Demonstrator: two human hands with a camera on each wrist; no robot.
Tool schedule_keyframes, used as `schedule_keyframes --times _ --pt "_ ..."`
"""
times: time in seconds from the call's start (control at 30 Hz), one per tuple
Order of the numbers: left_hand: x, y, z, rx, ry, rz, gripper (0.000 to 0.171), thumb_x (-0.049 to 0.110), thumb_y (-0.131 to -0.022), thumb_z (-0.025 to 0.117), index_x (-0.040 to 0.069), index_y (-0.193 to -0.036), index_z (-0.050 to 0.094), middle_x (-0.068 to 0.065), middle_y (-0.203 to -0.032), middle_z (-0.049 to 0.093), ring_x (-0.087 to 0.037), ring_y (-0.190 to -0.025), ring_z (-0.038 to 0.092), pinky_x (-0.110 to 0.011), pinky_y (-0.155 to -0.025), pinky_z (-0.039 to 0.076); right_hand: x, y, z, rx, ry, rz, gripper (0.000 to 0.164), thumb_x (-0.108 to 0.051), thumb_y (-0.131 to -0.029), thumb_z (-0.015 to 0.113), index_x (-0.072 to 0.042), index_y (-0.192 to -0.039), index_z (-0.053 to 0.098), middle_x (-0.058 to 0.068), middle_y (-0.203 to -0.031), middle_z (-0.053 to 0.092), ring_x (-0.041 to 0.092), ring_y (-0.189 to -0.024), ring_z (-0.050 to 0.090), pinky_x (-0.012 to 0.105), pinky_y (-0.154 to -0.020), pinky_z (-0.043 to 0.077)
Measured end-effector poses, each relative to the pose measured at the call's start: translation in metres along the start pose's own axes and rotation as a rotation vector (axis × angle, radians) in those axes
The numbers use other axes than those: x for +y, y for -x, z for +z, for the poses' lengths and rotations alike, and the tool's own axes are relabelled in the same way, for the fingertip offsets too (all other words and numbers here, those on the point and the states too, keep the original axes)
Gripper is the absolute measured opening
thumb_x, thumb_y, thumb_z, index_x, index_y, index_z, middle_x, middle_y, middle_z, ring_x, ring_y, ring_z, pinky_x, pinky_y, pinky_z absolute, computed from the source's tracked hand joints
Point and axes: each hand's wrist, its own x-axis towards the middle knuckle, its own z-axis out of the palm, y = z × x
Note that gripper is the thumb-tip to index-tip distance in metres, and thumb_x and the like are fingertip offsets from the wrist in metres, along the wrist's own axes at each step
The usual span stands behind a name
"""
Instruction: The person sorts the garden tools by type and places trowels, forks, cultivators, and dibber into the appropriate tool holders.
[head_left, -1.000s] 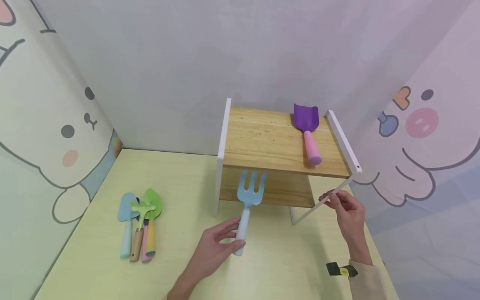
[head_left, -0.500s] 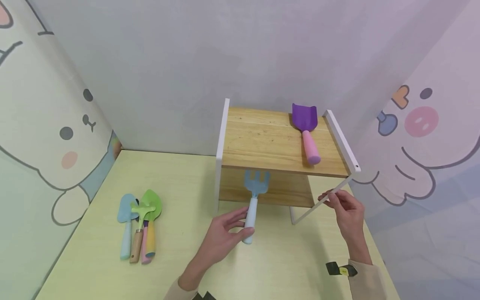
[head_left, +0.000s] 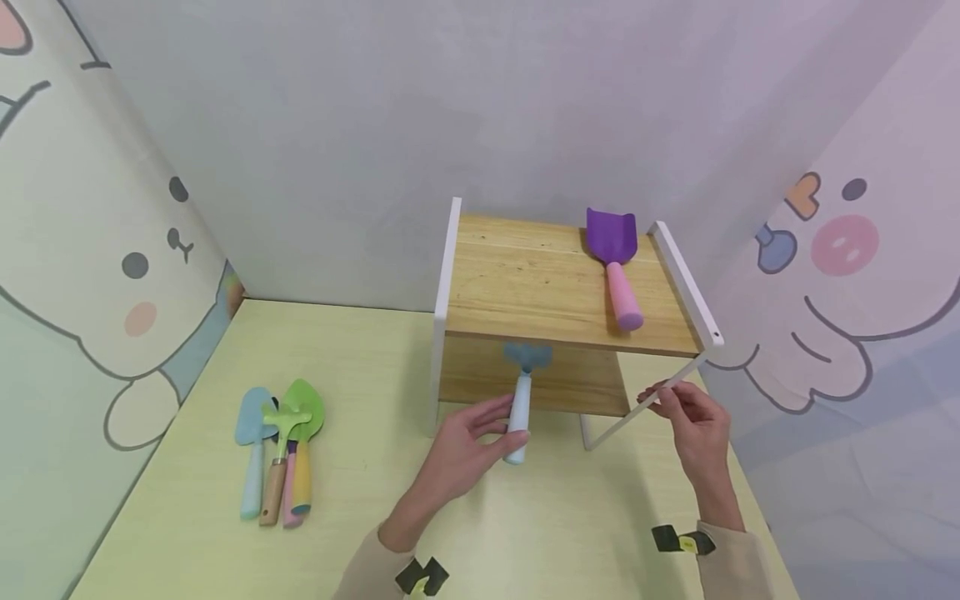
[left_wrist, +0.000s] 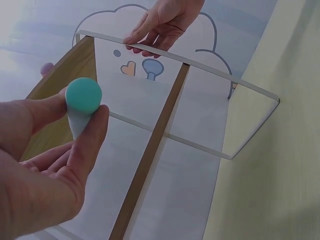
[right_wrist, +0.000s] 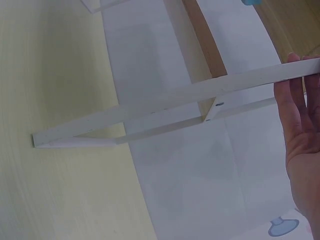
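My left hand (head_left: 468, 450) grips a light blue hand fork (head_left: 520, 408) by its handle, thumb on one side and fingers on the other. The fork's head points into the space between the two boards of a small wooden shelf (head_left: 517, 279), and its tines are partly hidden under the top board. In the left wrist view, the handle's round turquoise end (left_wrist: 83, 95) faces the camera. With its fingertips, my right hand (head_left: 697, 421) holds the shelf's white side frame (right_wrist: 170, 102) on the right.
A purple scoop (head_left: 622, 292) with a pink handle lies on the top board's right side. On the table at left, a blue trowel (head_left: 253, 450), a small green rake (head_left: 281, 450), a green trowel (head_left: 303, 442) and a pink-handled tool (head_left: 291, 496) lie bunched. Printed cloth walls surround the table.
My left hand has moved right and forward, bringing the fork's head from in front of the shelf to under the top board. My right hand stays at the frame.
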Motion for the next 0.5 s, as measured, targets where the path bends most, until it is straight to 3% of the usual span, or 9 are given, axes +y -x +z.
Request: schedule_keyframes --times 0.5 --pt "0.007 -0.026 0.013 0.01 -0.037 -0.008 0.052 0.018 -0.092 0.08 -0.003 -0.137 0.062 -0.019 -0.127 0.069 -0.03 -0.111 0.071 -0.031 -0.089 0.06 0.0 0.0 0.001 0.006 0.008 0.008 0.013 0.019 -0.099 0.05 0.023 -0.106 0.06 0.01 -0.098 0.076 0.018 -0.089 0.076 0.028 -0.081 0.06"
